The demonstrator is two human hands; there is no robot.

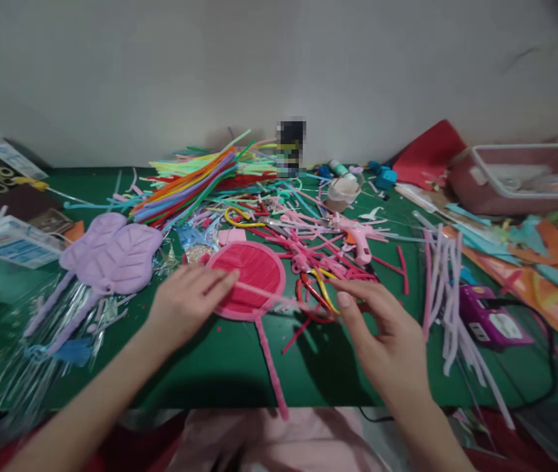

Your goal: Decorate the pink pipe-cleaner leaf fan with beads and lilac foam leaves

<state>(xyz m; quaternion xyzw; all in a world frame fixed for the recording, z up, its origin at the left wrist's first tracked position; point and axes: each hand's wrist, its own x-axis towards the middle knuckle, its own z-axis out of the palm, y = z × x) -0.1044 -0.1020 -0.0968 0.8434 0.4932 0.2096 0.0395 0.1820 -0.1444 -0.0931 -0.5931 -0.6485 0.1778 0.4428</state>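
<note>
A round fan with a crimson centre, a pink rim and a wrapped pink handle lies on the green table, its handle reaching over the front edge. The fingers of my left hand rest on the fan's left side. A light pink strip stretches across the fan toward my right hand, which pinches its blurred end between thumb and forefinger. Red-handled scissors lie between the fan and my right hand, among pink pipe cleaners.
Purple leaf-shaped fans lie at the left. Colourful pipe cleaners are piled behind. A pink glue gun, pale strips, a purple power box and a plastic bin are toward the right.
</note>
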